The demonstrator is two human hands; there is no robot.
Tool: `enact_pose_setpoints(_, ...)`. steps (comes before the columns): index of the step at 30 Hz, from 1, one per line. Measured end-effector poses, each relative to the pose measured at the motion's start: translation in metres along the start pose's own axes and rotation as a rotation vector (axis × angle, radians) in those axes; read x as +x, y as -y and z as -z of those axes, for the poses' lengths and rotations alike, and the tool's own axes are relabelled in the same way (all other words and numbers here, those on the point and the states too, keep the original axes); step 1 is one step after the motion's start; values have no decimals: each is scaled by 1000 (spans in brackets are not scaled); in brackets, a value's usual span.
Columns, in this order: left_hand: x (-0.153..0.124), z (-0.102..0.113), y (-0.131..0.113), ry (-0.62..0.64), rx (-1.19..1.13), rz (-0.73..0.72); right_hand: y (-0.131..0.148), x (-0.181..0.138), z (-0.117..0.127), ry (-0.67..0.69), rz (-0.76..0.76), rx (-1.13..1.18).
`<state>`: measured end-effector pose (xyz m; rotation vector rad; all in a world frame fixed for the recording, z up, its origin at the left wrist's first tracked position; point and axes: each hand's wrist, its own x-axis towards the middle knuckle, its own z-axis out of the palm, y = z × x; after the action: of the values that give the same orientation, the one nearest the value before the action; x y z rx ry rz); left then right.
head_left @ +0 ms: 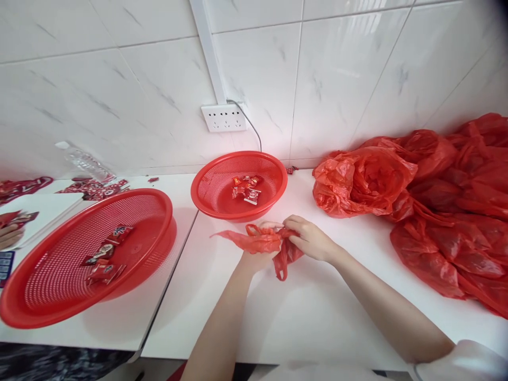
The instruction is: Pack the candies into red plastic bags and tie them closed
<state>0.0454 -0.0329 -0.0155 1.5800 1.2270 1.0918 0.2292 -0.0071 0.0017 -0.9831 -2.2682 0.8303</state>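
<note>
A thin red plastic bag point(256, 243) with loop handles is bunched between my two hands, just above the white table. My left hand point(260, 260) is closed round it from below, its fingers partly covered by the plastic. From the right, my right hand point(311, 238) pinches the gathered part of the bag. Close behind my hands stands a small red plastic basket point(273, 203), which holds several small red wrapped packets point(246, 188).
At right lies a heap of red plastic bags point(448, 233). A larger red basket point(169, 217) with several packets stands left, across a table seam. Beyond it are a clear bottle point(89, 164), scattered packets and another person's hand point(11, 235). A wall socket point(224, 117) has a cable.
</note>
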Motion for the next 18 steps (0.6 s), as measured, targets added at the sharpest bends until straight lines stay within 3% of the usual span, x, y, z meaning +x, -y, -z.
enact_pose_setpoints(3,-1,-6,7,-116,-25,-37,7,-1,-8,47,-28,72)
enact_pose_setpoints(7,-2,-9,15,-124,11,-107,15,-3,-8,91,-10,159)
enact_pose_setpoints(10,0,-8,18,-133,24,-202,10,-3,-3,128,-92,280)
enact_pose_setpoints(14,0,-6,19,-161,40,-309,-6,0,0,43,-247,609)
enact_pose_setpoints(18,0,-6,19,-139,-22,-311,-14,3,-3,145,-217,900)
